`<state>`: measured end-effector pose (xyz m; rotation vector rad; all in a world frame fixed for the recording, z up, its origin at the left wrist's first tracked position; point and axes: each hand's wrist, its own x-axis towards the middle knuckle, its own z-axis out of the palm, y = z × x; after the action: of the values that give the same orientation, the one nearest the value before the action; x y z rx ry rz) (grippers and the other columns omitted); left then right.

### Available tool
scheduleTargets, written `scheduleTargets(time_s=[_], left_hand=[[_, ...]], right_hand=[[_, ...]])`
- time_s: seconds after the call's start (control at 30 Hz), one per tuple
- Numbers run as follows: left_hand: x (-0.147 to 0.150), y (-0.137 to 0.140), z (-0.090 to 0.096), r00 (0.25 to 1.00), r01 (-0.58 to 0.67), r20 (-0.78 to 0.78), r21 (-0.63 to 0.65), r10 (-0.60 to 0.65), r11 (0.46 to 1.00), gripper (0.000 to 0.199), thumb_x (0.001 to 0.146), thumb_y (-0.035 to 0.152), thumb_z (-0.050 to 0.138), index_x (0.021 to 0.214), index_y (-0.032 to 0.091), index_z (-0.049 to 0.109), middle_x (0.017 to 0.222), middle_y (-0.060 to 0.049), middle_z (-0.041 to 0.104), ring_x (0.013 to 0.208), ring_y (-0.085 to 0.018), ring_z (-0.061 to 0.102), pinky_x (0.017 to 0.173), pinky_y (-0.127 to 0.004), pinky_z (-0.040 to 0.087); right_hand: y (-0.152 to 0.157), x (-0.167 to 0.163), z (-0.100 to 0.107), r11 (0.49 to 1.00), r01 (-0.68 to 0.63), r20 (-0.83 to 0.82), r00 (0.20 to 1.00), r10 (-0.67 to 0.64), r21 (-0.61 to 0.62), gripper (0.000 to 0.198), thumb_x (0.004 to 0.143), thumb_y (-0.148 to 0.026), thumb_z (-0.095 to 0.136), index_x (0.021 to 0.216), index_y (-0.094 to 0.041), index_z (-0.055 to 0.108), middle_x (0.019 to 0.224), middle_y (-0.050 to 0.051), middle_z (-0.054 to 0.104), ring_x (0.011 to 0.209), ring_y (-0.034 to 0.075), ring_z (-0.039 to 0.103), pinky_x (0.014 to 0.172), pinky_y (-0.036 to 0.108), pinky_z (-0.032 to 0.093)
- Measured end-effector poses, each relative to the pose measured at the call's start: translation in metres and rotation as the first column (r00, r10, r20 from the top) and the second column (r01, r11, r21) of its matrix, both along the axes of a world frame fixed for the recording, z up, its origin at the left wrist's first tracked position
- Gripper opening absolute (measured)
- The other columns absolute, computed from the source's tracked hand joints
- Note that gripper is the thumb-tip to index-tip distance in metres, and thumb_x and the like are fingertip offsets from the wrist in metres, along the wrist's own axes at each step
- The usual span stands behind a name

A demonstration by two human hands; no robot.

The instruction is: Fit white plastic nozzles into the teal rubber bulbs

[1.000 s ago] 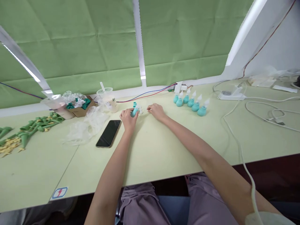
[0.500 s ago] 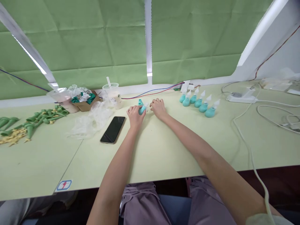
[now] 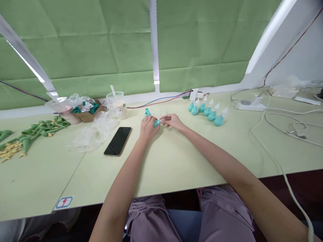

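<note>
- Your left hand [image 3: 148, 127] is at the middle of the pale table [image 3: 174, 161], fingers curled closed around a small teal bulb [image 3: 156, 123].
- The bulb lies on its side under those fingers, its narrow end pointing right; the thumb is on the near side, and much of the round body is hidden by the hand.
- Your right hand [image 3: 174, 121] comes in from the right, thumb and fingertips pinching a pale tip [image 3: 162, 120] at the bulb's narrow end. Whether the tip is fully seated there is too small to tell.
- The bulb looks light and is probably soft and rubbery, so it likely gives under a squeeze and is hard to break. Its smooth, round body may roll or turn in the fingers; the full belly seems the surest place to hold it.
- The tip looks stiffer, thin and perhaps slippery; a pinch near its base probably bends it least.
- Just beyond your left fingers, on the far side, is a second teal piece [image 3: 147, 111], with an opening at its top.
- To the right, well apart from both hands, stand six tipped bulbs [image 3: 207, 111], pale points up.
- Left and nearer lies a dark phone [image 3: 117, 141], apart from your left hand.
</note>
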<state>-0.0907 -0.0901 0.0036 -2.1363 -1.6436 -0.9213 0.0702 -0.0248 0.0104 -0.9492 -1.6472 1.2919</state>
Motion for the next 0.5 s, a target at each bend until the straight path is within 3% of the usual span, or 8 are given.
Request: scheduleTargets(time_s=[0.13, 0.23, 0.4, 0.5], left_hand=[[0.001, -0.002, 0.002, 0.998, 0.055, 0.024, -0.055, -0.054, 0.997, 0.025, 0.089, 0.03, 0.05, 0.112, 0.021, 0.058, 0.121, -0.009, 0.057, 0.116, -0.023, 0.05, 0.093, -0.034, 0.043], [0.002, 0.0, 0.0, 0.999, 0.033, 0.0, -0.155, -0.033, 0.987, 0.028, 0.09, 0.032, 0.051, 0.116, 0.023, 0.057, 0.111, -0.009, 0.062, 0.108, -0.021, 0.055, 0.082, -0.03, 0.046], [0.002, 0.004, -0.002, 1.0, -0.017, -0.028, -0.208, 0.011, 0.978, 0.018, 0.087, 0.035, 0.056, 0.093, 0.023, 0.068, 0.089, -0.007, 0.064, 0.092, -0.021, 0.06, 0.067, -0.025, 0.044], [0.0, 0.007, 0.0, 0.999, -0.033, 0.007, -0.205, 0.035, 0.978, 0.021, 0.087, 0.037, 0.055, 0.085, 0.023, 0.07, 0.082, -0.007, 0.064, 0.082, -0.02, 0.06, 0.064, -0.026, 0.042]], right_hand=[[0.002, 0.007, 0.001, 1.0, -0.007, -0.123, 0.992, 0.007, -0.004, 0.028, 0.051, -0.025, 0.082, 0.076, -0.016, 0.073, 0.066, 0.002, 0.07, 0.063, 0.013, 0.065, 0.063, 0.026, 0.056], [0.004, 0.011, 0.0, 0.996, -0.084, -0.09, 0.992, 0.087, 0.035, 0.03, 0.05, -0.024, 0.082, 0.077, -0.015, 0.074, 0.071, 0.003, 0.072, 0.067, 0.014, 0.067, 0.073, 0.028, 0.055], [0.008, 0.011, -0.008, 0.996, -0.044, -0.082, 0.995, 0.05, 0.072, 0.029, 0.05, -0.021, 0.08, 0.078, -0.015, 0.074, 0.074, 0.004, 0.074, 0.072, 0.017, 0.069, 0.08, 0.033, 0.054], [0.006, 0.005, -0.013, 0.992, 0.009, -0.1, 0.995, 0.004, 0.127, 0.027, 0.051, -0.021, 0.079, 0.077, -0.017, 0.074, 0.076, 0.004, 0.074, 0.076, 0.02, 0.07, 0.082, 0.035, 0.055]])
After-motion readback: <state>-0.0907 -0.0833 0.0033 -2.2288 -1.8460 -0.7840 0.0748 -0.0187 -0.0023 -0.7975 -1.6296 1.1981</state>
